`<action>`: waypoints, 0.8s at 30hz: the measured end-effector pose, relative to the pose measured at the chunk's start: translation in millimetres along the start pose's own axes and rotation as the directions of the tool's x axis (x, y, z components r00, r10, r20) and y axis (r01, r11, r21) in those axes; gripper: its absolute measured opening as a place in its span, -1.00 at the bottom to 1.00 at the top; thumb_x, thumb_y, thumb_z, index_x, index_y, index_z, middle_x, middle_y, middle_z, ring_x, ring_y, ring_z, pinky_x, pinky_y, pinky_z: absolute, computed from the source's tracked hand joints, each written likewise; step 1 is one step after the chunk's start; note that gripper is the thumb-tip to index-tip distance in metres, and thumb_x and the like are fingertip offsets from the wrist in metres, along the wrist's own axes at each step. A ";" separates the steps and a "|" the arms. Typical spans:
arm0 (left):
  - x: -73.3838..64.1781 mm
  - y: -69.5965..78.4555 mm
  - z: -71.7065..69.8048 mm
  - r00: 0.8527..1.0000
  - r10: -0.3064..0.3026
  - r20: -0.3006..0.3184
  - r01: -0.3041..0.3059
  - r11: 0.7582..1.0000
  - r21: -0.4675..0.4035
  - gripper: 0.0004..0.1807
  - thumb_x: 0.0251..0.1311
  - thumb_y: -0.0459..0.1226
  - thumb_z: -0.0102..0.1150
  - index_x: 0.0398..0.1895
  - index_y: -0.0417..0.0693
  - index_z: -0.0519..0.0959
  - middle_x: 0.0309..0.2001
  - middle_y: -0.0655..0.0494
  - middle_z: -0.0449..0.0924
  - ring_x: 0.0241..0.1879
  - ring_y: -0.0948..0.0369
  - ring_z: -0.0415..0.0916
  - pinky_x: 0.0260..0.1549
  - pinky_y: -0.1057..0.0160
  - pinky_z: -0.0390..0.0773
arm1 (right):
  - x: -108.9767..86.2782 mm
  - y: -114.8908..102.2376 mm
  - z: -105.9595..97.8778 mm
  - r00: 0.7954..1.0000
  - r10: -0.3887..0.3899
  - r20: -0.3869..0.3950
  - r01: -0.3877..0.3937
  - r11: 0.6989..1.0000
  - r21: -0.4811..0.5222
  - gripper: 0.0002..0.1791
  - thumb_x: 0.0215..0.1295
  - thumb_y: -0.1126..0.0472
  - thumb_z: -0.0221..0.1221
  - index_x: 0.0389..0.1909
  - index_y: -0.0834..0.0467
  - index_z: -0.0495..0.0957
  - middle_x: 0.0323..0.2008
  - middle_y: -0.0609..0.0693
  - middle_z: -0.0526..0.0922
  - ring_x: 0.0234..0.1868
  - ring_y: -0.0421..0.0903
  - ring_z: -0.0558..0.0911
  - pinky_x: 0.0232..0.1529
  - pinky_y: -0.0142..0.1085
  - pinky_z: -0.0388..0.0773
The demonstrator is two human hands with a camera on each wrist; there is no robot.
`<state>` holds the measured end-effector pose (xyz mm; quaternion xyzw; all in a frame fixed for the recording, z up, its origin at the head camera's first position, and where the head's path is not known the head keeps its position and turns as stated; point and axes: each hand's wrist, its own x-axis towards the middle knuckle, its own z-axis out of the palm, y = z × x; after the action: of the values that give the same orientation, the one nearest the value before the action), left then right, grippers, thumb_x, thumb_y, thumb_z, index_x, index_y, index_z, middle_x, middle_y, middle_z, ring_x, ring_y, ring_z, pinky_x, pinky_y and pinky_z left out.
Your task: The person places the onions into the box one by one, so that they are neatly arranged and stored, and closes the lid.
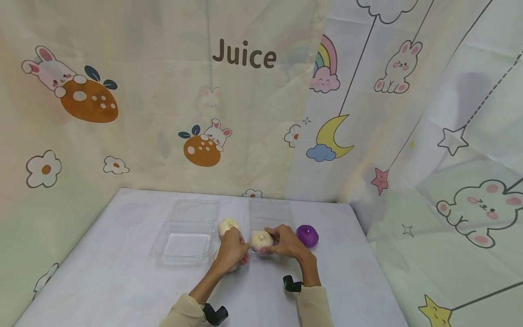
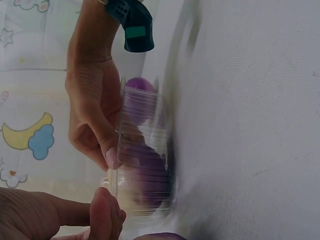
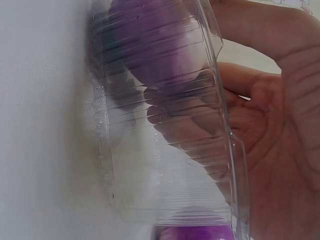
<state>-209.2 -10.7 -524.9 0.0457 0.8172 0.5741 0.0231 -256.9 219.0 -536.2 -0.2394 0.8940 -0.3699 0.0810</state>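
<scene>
In the head view, my right hand (image 1: 288, 242) curls round a round bulb (image 1: 261, 240), cream on top with a small nub. The wrist views show its lower part purple. It sits within a ribbed clear plastic box (image 2: 145, 100), whose transparent lid (image 1: 269, 210) stands open behind. My left hand (image 1: 234, 247) is at the box's left side, its thumb and fingers (image 2: 102, 212) pinching the rim. Another cream bulb (image 1: 227, 224) lies just beyond the left hand. A further pale bulb (image 1: 233, 269) is mostly hidden under that hand.
A second clear plastic box (image 1: 185, 245) with its lid raised stands on the left of the white table (image 1: 122, 281). A purple bulb (image 1: 307, 236) lies right of my right hand. Printed curtains (image 1: 155, 150) rise behind the table.
</scene>
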 end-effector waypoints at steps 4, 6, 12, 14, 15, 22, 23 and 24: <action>1.0 -0.1 0.4 1.000 -0.006 -0.003 0.006 1.000 0.012 -0.84 0.19 -0.63 0.18 -0.40 -0.32 0.44 -0.74 -0.01 0.62 -0.84 0.24 0.56 -0.77 0.16 0.69 | -0.5 0.0 -0.8 1.000 0.010 -0.006 -0.010 1.000 0.010 -0.05 0.14 -0.12 0.63 0.40 0.37 0.54 0.34 0.32 0.66 -0.06 -0.14 0.57 0.07 -0.31 0.58; 1.0 0.2 0.3 1.000 -0.005 -0.003 0.005 1.000 0.012 -0.84 0.20 -0.62 0.19 -0.40 -0.31 0.44 -0.74 -0.01 0.62 -0.84 0.24 0.57 -0.77 0.16 0.69 | -1.0 0.0 -1.2 1.000 0.021 -0.006 -0.020 1.000 0.017 -0.04 0.13 -0.14 0.63 0.40 0.35 0.54 0.36 0.32 0.63 0.02 -0.13 0.60 0.16 -0.22 0.65; -0.1 -0.4 0.3 1.000 0.006 0.002 -0.006 1.000 0.016 -0.84 0.21 -0.62 0.19 -0.39 -0.31 0.43 -0.73 -0.01 0.62 -0.83 0.23 0.57 -0.77 0.16 0.69 | -2.9 -0.6 -2.1 0.999 0.047 -0.003 -0.047 0.998 0.045 -0.03 0.12 -0.13 0.64 0.42 0.33 0.53 0.41 0.30 0.58 0.43 0.13 0.64 0.43 0.17 0.63; -0.4 -0.4 0.0 1.000 -0.001 0.002 0.001 1.000 0.012 -0.84 0.22 -0.61 0.19 -0.38 -0.31 0.43 -0.73 -0.01 0.63 -0.83 0.23 0.57 -0.76 0.14 0.70 | -3.2 -0.9 -2.6 0.999 0.046 -0.005 -0.046 0.998 0.049 -0.03 0.13 -0.12 0.64 0.42 0.34 0.53 0.41 0.29 0.59 0.46 0.21 0.62 0.43 0.21 0.61; -0.6 -0.4 -0.1 1.000 -0.001 0.003 0.001 1.000 0.010 -0.85 0.22 -0.61 0.18 -0.37 -0.32 0.43 -0.73 -0.02 0.63 -0.83 0.23 0.57 -0.76 0.13 0.71 | -3.3 -1.2 -2.9 0.999 0.047 -0.006 -0.046 0.998 0.050 -0.03 0.13 -0.12 0.64 0.42 0.34 0.53 0.41 0.29 0.59 0.46 0.23 0.61 0.43 0.21 0.61; -1.1 -0.2 -0.3 1.000 0.004 -0.002 -0.004 1.000 0.021 -0.85 0.21 -0.62 0.19 -0.38 -0.33 0.44 -0.73 -0.01 0.63 -0.84 0.24 0.56 -0.78 0.16 0.68 | -6.0 -4.7 -4.6 0.998 0.060 -0.016 -0.059 0.997 0.046 -0.03 0.14 -0.11 0.64 0.44 0.35 0.52 0.42 0.26 0.61 0.44 0.28 0.63 0.39 0.27 0.62; -0.9 -0.1 -0.2 1.000 0.005 -0.003 -0.005 1.000 0.022 -0.85 0.20 -0.62 0.19 -0.38 -0.32 0.45 -0.73 -0.01 0.63 -0.84 0.24 0.56 -0.78 0.17 0.68 | -6.4 -5.4 -5.0 0.998 0.062 -0.019 -0.061 0.997 0.045 -0.03 0.14 -0.11 0.64 0.44 0.35 0.52 0.42 0.26 0.61 0.44 0.28 0.63 0.39 0.28 0.62; -0.8 0.2 -0.3 1.000 0.004 -0.003 -0.004 1.000 0.021 -0.85 0.20 -0.62 0.19 -0.39 -0.32 0.45 -0.73 -0.01 0.62 -0.84 0.23 0.56 -0.78 0.16 0.68 | -6.7 -5.9 -5.6 0.998 0.063 -0.022 -0.062 0.997 0.045 -0.03 0.14 -0.11 0.63 0.45 0.34 0.52 0.42 0.25 0.61 0.43 0.28 0.63 0.38 0.28 0.63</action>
<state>-208.4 -11.0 -524.6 0.0468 0.8231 0.5656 0.0205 -250.7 222.2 -528.3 -0.2049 0.8937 -0.3895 0.0872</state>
